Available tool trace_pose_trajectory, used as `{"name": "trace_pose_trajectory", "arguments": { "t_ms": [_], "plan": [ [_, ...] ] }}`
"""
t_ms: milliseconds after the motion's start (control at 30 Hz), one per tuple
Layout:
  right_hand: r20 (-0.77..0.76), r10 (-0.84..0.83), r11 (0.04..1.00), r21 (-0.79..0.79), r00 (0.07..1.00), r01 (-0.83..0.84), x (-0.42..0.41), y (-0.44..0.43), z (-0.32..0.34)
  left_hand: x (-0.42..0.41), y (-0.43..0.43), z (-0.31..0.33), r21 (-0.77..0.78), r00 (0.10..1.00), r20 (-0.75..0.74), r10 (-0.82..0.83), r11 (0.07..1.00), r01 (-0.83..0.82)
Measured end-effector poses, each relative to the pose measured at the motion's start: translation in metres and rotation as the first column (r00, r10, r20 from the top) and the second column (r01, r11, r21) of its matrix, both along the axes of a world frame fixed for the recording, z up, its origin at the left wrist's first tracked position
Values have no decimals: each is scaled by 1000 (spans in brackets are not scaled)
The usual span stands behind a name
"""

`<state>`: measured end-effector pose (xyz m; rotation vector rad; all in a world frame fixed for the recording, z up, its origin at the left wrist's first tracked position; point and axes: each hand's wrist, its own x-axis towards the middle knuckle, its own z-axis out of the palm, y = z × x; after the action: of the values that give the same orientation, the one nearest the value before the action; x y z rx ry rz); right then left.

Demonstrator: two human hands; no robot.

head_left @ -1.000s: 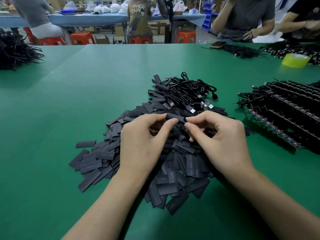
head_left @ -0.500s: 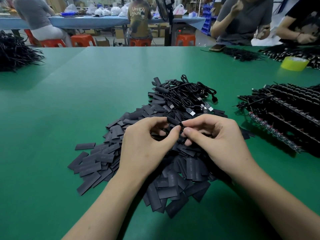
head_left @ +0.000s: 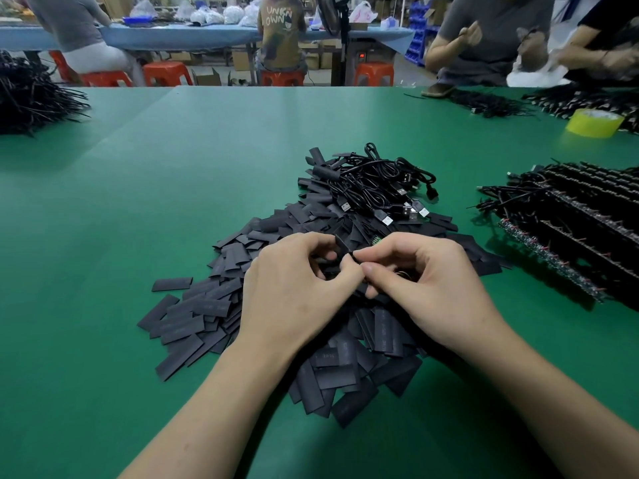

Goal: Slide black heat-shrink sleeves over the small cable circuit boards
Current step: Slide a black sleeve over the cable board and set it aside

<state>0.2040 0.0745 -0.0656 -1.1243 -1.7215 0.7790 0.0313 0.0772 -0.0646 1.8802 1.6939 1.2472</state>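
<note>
Works low over a heap of sleeves [head_left: 207, 305] on the green worktop [head_left: 138, 202]. Pinches one sleeve [head_left: 342, 245] in the curled fingers of the left hand [head_left: 294, 288], just above the heap. Nips, thumb against forefinger of the right hand [head_left: 432, 288], the end of a cable [head_left: 353, 254] right at that sleeve's mouth. Shows only a green sliver of circuit board [head_left: 377, 240] beside the right knuckles, so cannot tell whether the board sits inside the sleeve yet. Looks like one threading in hand, not finished.

Leaves plenty to do, to judge by the size of the heap and by the rows of boards and wires [head_left: 570, 229] laid out to the right, well apart from the hands. Cannot say whether the tangle of cables [head_left: 380, 188] with silver plugs, lying just behind the heap, counts as finished or waiting.

Carries, further off on the same worktop, a yellow roll of tape [head_left: 594, 122] at far right and a black bundle of wires [head_left: 27, 98] at far left. Seats other people along the far edge and at a blue table behind, on red stools [head_left: 166, 72], among boxes and white bags.
</note>
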Motion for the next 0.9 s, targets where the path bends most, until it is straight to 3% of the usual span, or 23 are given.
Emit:
{"name": "trace_pose_trajectory", "arguments": {
  "t_ms": [233,467,667,900],
  "plan": [
    [33,-5,999,37,999,4,-1,-1,1,0,1,-2,38,1000,-11,22,999,-21],
    [-150,-88,996,-16,985,86,3,1,3,-5,10,-8,60,987,159,-35,998,26],
    [-200,-96,992,-97,975,78,3,2,2,-8,12,-8,88,953,302,-37,996,10],
    [-250,-94,990,-126,964,64,4,2,3,-7,13,-10,80,923,368,-111,993,88]
  ]
}}
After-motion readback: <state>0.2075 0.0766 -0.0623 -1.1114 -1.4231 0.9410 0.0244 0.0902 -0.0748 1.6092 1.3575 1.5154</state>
